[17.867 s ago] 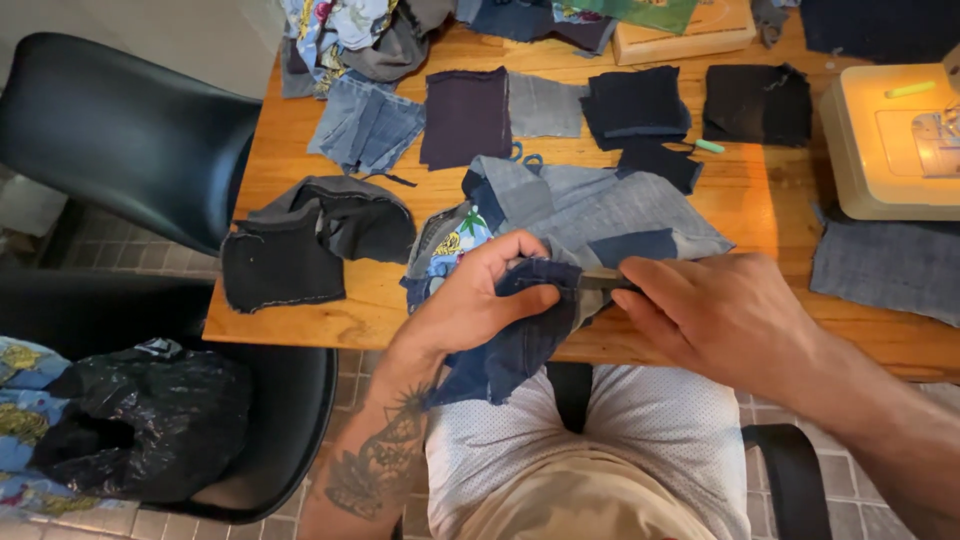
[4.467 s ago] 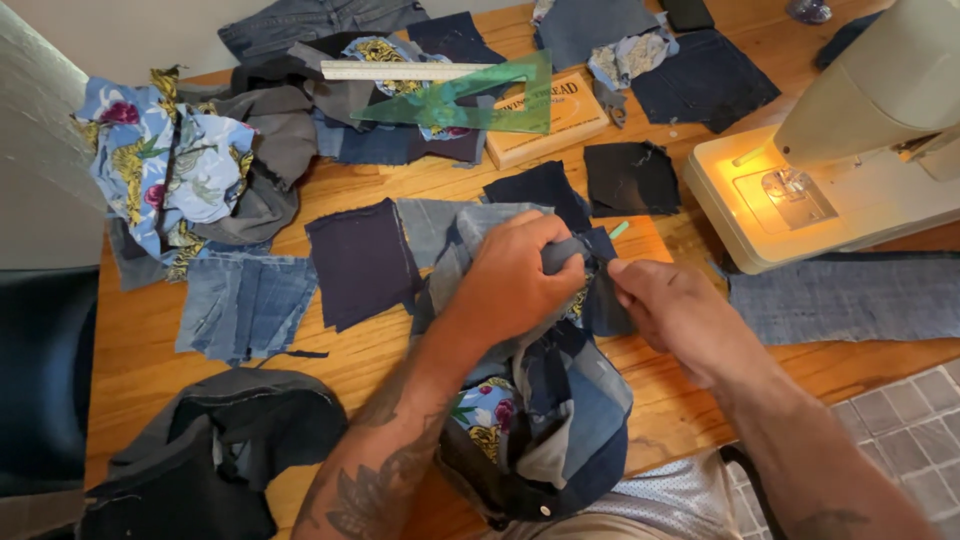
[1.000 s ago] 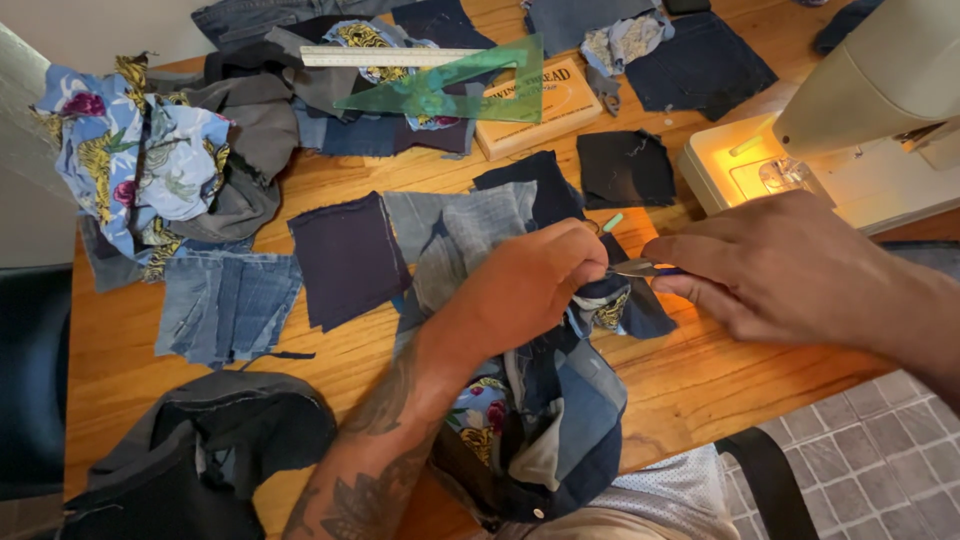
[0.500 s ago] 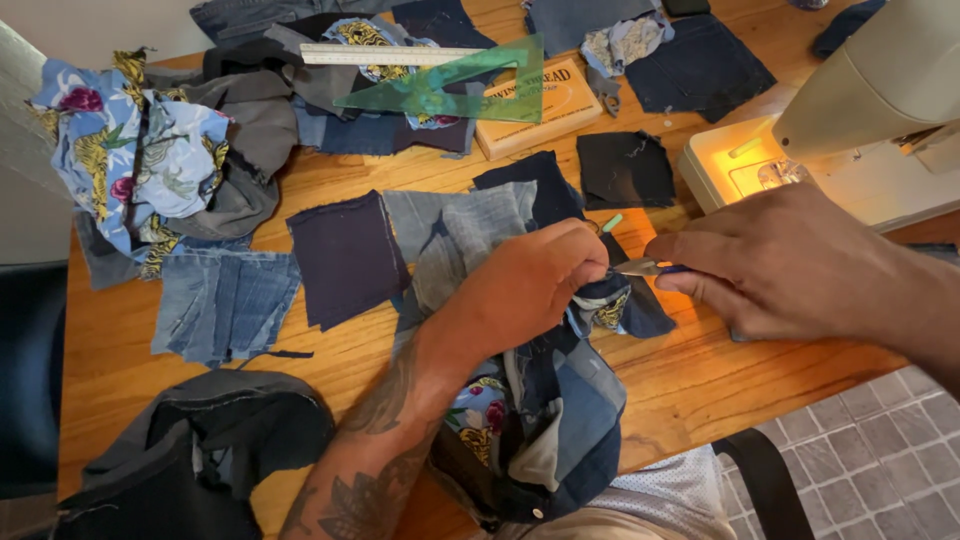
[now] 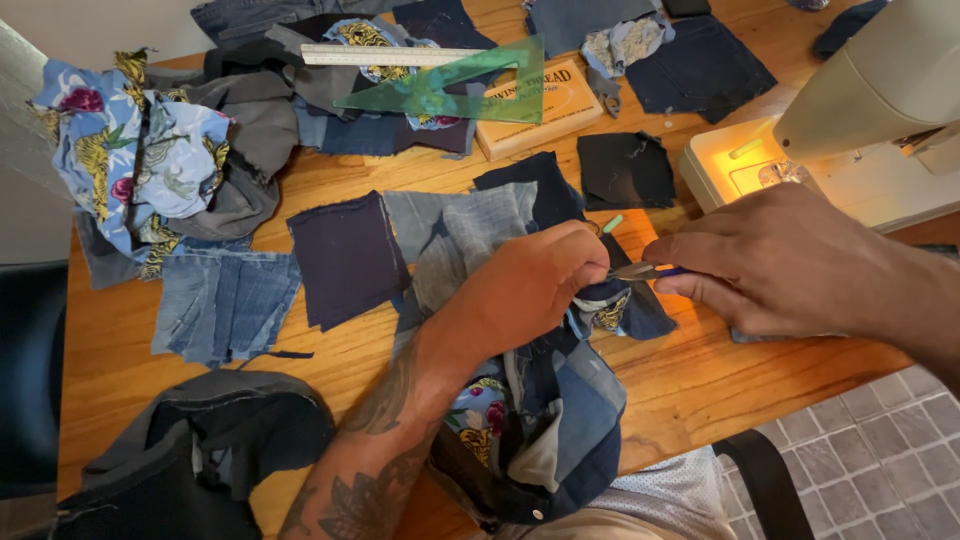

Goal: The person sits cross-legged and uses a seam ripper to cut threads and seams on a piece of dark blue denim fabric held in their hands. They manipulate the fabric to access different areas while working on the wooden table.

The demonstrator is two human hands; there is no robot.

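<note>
My left hand (image 5: pixel 525 290) is closed on a patchwork piece of denim and printed fabric (image 5: pixel 545 420) that hangs from the table edge toward my lap. My right hand (image 5: pixel 780 265) holds a small metal snipping tool (image 5: pixel 640 270) with its tip at the fabric pinched by my left fingers. A dark blue patch (image 5: pixel 640 310) of the same piece lies under the tool. The two hands almost touch.
A wooden table (image 5: pixel 330 350) carries several denim squares (image 5: pixel 345 255), a floral cloth heap (image 5: pixel 140 160), a green set square (image 5: pixel 460 85), a ruler (image 5: pixel 390 55) and a wooden box (image 5: pixel 545 100). A lit sewing machine (image 5: pixel 860 110) stands at the right. Dark fabric (image 5: pixel 190 460) lies lower left.
Over the last second both hands stay nearly still at the same spot on the fabric. Earlier, the work sat nearer the table's front edge and my view has since shifted.
</note>
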